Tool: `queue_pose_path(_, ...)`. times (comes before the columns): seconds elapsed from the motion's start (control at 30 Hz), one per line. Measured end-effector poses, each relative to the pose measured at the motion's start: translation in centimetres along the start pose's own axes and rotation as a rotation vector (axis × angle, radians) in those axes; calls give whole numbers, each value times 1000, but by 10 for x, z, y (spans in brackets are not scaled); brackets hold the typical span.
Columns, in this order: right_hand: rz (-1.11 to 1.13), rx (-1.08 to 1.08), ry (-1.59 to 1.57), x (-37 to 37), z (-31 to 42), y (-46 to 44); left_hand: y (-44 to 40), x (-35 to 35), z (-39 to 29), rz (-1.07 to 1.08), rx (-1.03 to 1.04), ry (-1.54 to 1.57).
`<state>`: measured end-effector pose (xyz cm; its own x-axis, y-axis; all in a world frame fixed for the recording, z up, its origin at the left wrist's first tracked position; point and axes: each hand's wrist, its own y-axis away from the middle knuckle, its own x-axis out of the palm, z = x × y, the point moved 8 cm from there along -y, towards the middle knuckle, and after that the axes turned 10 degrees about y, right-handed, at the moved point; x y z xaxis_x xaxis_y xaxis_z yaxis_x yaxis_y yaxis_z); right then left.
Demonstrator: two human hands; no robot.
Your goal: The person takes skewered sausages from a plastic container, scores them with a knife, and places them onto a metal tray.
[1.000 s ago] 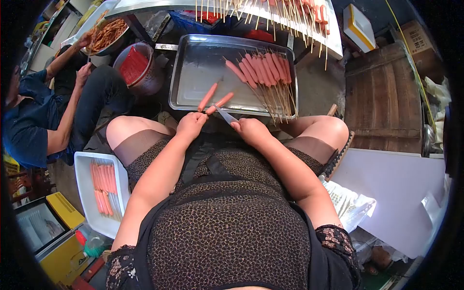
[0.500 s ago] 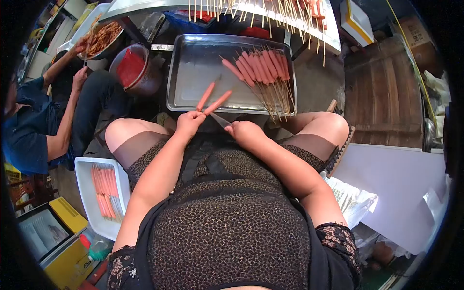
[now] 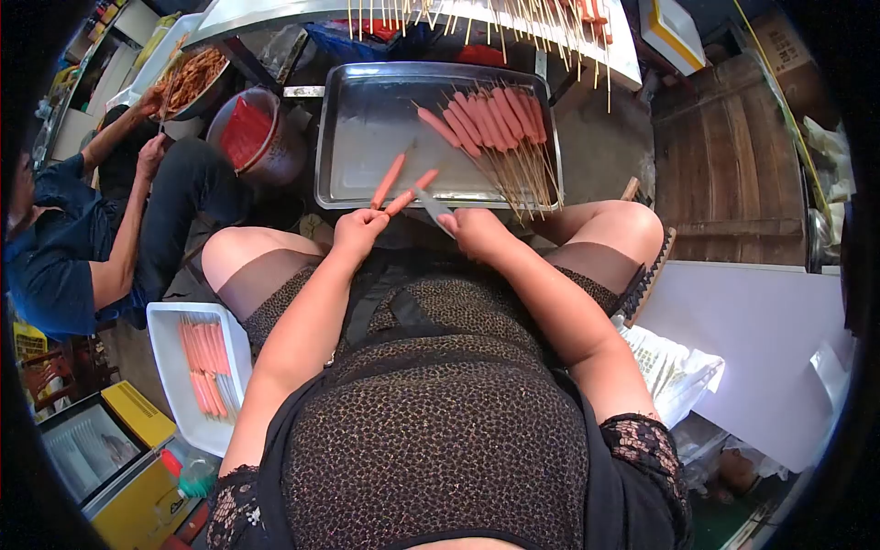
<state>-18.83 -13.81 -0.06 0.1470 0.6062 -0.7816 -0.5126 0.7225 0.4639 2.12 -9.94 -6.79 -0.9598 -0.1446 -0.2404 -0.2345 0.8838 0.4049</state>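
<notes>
My left hand is closed on the lower ends of two pink sausages, which fan apart over the near edge of a metal tray. One sausage points up and slightly right; the other sausage leans further right. My right hand grips a knife, its blade against the right-leaning sausage. On the tray's right side lies a pile of skewered sausages, sticks toward me. Whether the held sausages have sticks inside my fist is hidden.
A white tub of skewered sausages stands at left. A co-worker sits beyond it, near a bucket. More skewers lie on a raised table ahead. A wooden board is at right.
The knife dropped below the sausages half a second ago, and its blade has now come back up onto the right one. That sausage has tilted slightly lower.
</notes>
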Motion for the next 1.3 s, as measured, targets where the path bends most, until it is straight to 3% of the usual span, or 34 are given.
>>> queue_pose_path(0.03, 40, 69, -55, 0, -6, 1, 2, 2, 1, 7, -14, 13)
queue_pose_path(0.07, -77, -10, 31, 15, -9, -6, 3, 2, 5, 9, -18, 13)
queue_pose_path(0.2, -50, -35, 74, -2, 0, 5, 4, 2, 4, 27, -33, 22)
queue_pose_path(0.27, 116, 192, -153, -7, -14, 9, 6, 2, -3, 30, -24, 19)
queue_pose_path(0.3, 117, 196, -150, 1, -19, 7, 10, 4, -8, 46, -16, 10)
queue_pose_path(0.37, -49, 13, 36, 9, -10, 4, 15, 7, -9, 74, -11, -4)
queue_pose_path(0.53, -21, 125, -57, -7, -24, 7, 13, 6, -12, 56, -4, 21)
queue_pose_path(0.73, -81, -1, 44, -7, -21, 8, 13, 6, -6, 64, 0, 48)
queue_pose_path(0.83, -102, 92, -63, -6, -34, 5, 16, 6, -5, 58, -12, 39)
queue_pose_path(1.0, -157, 9, 91, -1, -38, -3, 18, 7, -15, 69, -21, 45)
queue_pose_path(1.1, -207, 73, -8, -3, -46, 2, 17, 7, -12, 74, 25, 34)
queue_pose_path(1.23, -104, 84, 5, -4, -37, 10, 14, 5, -6, 68, -11, 46)
queue_pose_path(1.3, -179, 53, 64, -18, -37, 5, 16, 6, -10, 68, 21, 50)
